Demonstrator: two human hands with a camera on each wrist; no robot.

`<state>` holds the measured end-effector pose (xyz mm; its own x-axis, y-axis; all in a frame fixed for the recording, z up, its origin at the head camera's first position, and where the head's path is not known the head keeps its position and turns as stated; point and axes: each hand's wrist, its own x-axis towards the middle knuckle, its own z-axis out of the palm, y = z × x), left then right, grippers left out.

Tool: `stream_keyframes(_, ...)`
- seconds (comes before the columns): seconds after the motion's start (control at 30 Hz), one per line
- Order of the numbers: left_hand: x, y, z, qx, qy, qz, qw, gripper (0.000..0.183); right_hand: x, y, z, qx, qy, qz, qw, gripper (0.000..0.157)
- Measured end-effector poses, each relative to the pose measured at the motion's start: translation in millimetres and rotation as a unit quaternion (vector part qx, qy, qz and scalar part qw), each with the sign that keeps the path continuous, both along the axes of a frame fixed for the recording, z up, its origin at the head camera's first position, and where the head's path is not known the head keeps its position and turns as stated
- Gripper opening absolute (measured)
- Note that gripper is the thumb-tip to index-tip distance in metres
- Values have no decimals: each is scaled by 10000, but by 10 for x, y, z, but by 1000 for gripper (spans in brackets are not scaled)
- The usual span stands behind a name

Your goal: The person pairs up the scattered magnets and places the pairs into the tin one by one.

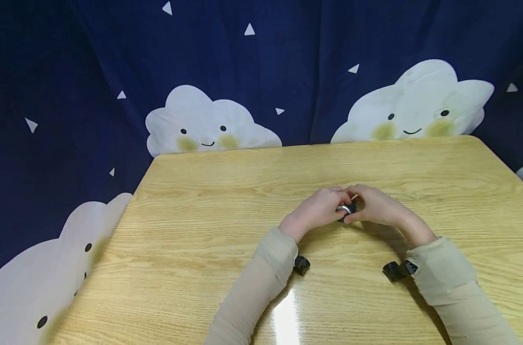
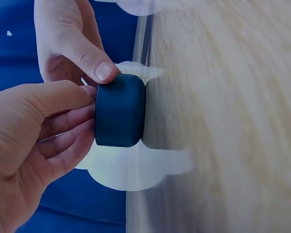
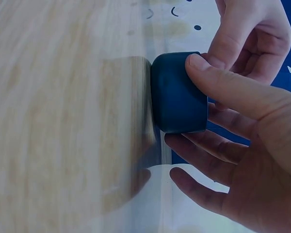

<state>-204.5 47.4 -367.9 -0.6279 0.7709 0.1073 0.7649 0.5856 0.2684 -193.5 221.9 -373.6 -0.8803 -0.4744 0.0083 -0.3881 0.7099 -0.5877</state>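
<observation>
A small, dark teal round container (image 1: 351,208) with smooth sides stands on the wooden table, right of centre in the head view. A silvery curved part (image 1: 342,208) shows at its top. My right hand (image 1: 379,206) grips the container from the right; in the right wrist view its thumb lies on the near side (image 3: 179,94) and fingers reach round the other side. From the left, my left hand (image 1: 317,208) pinches at the top edge, its thumb and fingers meeting there in the left wrist view. Those fingers partly hide the container's top.
The light wooden table (image 1: 201,215) spreads around both hands. Behind it hangs a dark blue curtain (image 1: 226,62) with white clouds and small triangles. Black wrist cameras (image 1: 302,265) hang below the beige sleeves (image 1: 261,282), low over the tabletop.
</observation>
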Motion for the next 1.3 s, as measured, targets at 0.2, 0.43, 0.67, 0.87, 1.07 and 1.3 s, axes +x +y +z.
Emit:
stream_keyframes(0.2, 14, -30, 13, 36, 10, -78, 10000, 18, -16, -4, -21, -20, -14, 17, 10000, 55)
stream_keyframes(0.43, 20, -107, 30, 93, -34, -29, 9999, 17, -12, 6, -6, -37, -205, -9, 9998, 58)
stream_keyframes(0.67, 18, -234, 15, 4, 118, 69, 9999, 12, -1, 2, -20, 55, -173, 0, 9998, 60)
stream_keyframes(0.87, 19, -392, 13, -28, 246, 164, 9996, 6, 7, 2, -13, 100, -114, 30, 9999, 70)
stream_keyframes(1.07, 28, -551, 34, -48, 241, 367, 9990, 6, 13, -3, 40, 3, -25, -83, 10000, 61)
stream_keyframes(1.3, 31, -744, 11, -45, 264, 567, 9980, 9, 18, -1, 64, 40, 156, -184, 9997, 47)
